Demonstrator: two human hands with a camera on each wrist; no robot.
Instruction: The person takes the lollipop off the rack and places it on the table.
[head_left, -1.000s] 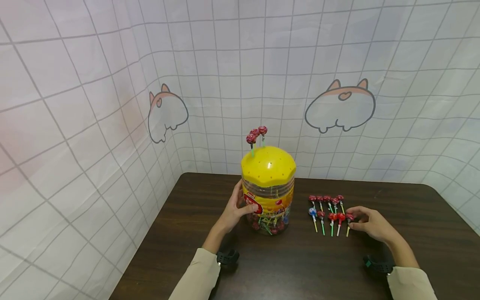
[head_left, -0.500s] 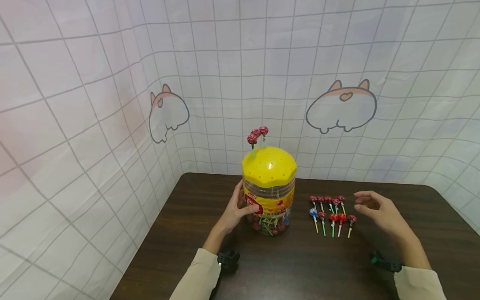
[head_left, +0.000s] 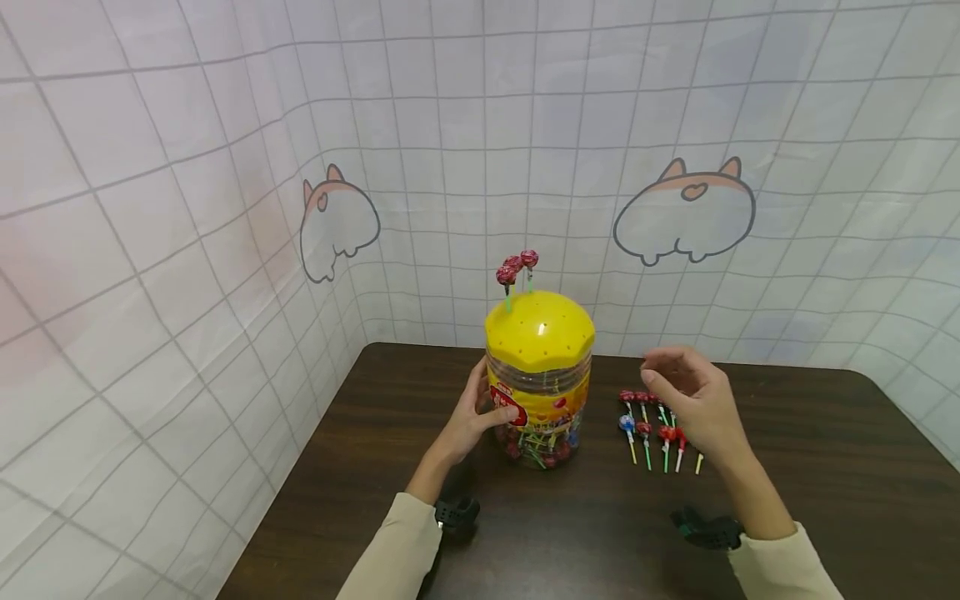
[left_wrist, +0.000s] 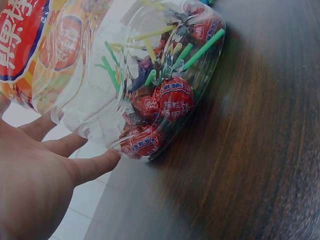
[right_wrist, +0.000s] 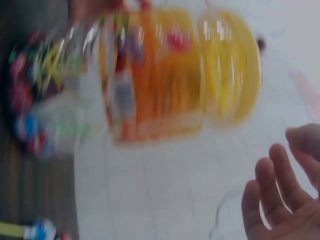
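Observation:
A clear plastic candy jar (head_left: 558,408) with a yellow domed lid (head_left: 542,329) stands upright on the table. My left hand (head_left: 467,425) holds its left side, thumb across the label and the other fingers behind. In the left wrist view the fingers (left_wrist: 92,167) press along the clear wall, with wrapped lollipops (left_wrist: 175,97) inside. Three red lollipops (head_left: 517,267) stick up from the lid's back left. My right hand (head_left: 701,408) is raised with bent, parted fingers and nothing between them, right of the jar. It overlaps part of the laid-out lollipops in the head view.
Two rows of lollipops lie right of the jar, mostly red, with a blue one (head_left: 627,423) at the front row's left end. The dark wooden table (head_left: 570,533) meets a white grid-patterned cloth (head_left: 450,200) behind and at the left.
My right hand let go of the lollipop at the front row's right end and drew off to the right. It then swung left and up, nearer the jar. My left hand stayed put.

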